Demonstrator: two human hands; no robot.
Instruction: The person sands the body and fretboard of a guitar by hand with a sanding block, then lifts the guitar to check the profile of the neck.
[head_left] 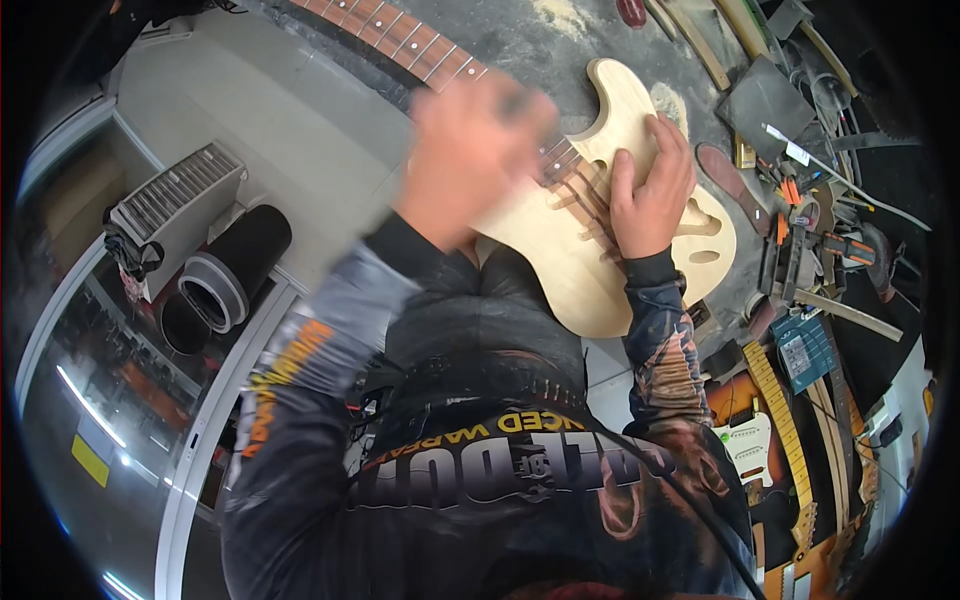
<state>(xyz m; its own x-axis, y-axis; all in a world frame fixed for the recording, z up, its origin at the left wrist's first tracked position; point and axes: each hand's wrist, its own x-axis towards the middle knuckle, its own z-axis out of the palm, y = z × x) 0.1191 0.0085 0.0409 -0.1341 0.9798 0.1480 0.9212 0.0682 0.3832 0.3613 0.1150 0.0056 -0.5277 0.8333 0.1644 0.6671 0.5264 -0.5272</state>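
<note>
An unfinished pale wood electric guitar body (575, 255) lies tilted across the workbench's near edge and over my lap. Its dark fretted neck (405, 42) runs up and left from the body. My left hand (475, 150) is smeared by motion over the place where neck and body meet. A dark patch shows at its fingertips, too blurred to name. My right hand (648, 195) rests flat on the body beside the routed cavities, with fingers stretched out and holding nothing. Part of the neck is hidden beneath my left hand.
Hand tools, clamps and wood strips crowd the grey workbench (560, 60) on the right. A sunburst guitar body (740, 425) and a maple neck (775, 410) stand at lower right. To the left are a black cylinder (250, 255) and a glass-sided cabinet (110, 370).
</note>
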